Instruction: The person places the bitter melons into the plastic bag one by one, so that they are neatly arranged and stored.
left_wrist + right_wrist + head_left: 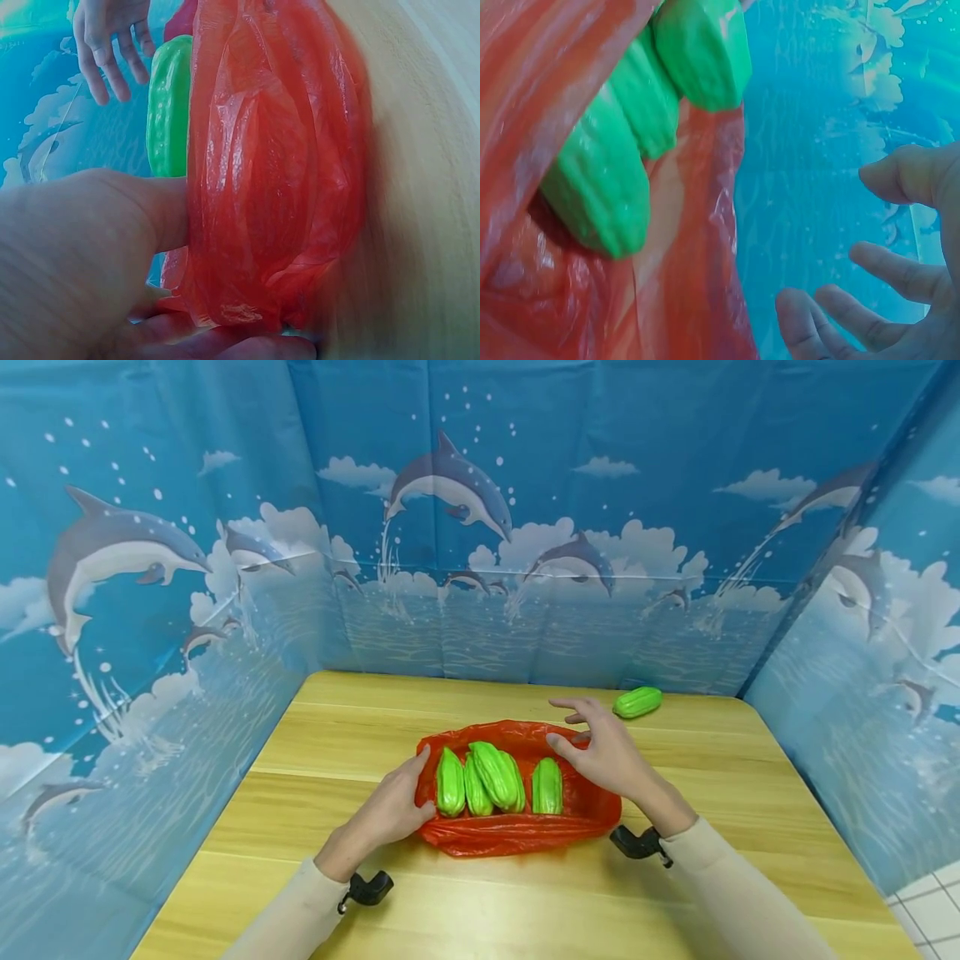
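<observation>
A red plastic bag (517, 839) lies with its mouth open upward on the table. Inside it are several bright green, ridged, gourd-like vegetables (450, 783), bunched at the left, with a single one (547, 787) apart at the right. My left hand (390, 802) holds the bag's left end, thumb over the rim and fingers on the outside, as the left wrist view (90, 247) shows. Over the bag's back right side hovers my right hand (603, 756), fingers spread and holding nothing. Beyond it, another green gourd (637, 702) lies on the table.
The light wooden table (300, 760) is enclosed at the back and sides by a blue dolphin-print curtain (465, 627). White floor tiles (930, 902) show at the lower right. Black wrist-worn mounts (637, 843) sit under both forearms.
</observation>
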`<state>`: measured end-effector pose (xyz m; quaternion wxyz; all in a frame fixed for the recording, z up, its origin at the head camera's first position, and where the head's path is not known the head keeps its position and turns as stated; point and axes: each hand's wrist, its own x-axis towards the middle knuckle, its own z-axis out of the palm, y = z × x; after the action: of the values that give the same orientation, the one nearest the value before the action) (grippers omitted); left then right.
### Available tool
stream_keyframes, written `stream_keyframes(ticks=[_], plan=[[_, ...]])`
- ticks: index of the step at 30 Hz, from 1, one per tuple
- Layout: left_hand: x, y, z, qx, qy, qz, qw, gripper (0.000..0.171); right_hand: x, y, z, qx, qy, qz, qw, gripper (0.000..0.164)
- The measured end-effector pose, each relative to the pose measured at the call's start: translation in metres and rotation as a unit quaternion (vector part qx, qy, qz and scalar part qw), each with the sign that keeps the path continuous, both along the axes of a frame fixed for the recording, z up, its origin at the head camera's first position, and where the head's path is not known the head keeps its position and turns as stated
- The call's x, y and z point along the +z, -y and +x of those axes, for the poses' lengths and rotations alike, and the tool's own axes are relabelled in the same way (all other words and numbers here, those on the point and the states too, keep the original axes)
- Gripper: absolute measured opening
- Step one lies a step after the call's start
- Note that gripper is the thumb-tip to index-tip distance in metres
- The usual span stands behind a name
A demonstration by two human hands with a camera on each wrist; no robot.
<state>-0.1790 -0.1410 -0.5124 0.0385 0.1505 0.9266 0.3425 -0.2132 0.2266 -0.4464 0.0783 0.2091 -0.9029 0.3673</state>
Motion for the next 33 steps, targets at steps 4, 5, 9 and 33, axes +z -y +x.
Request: stream_keyframes(ticks=[4, 5, 9, 33], plan=[[0.000, 0.000, 0.001, 0.001, 0.001, -0.001, 1.0000, 0.097, 0.000, -0.010, -0.002, -0.011, -0.011, 0.010, 1.000, 0.059], [-0.001, 0.000, 0.001, 0.002, 0.000, -0.002, 1.0000, 0.097, 0.000, -0.013, -0.002, -0.014, -0.012, 0.011, 1.000, 0.060], [-0.001, -0.001, 0.001, 0.004, 0.001, -0.005, 1.0000, 0.098, 0.000, -0.023, -0.006, -0.027, -0.009, 0.009, 1.000, 0.060], [0.002, -0.002, 0.000, 0.001, 0.008, -0.004, 1.0000, 0.098, -0.020, -0.085, -0.050, -0.104, 0.041, -0.003, 0.994, 0.062]])
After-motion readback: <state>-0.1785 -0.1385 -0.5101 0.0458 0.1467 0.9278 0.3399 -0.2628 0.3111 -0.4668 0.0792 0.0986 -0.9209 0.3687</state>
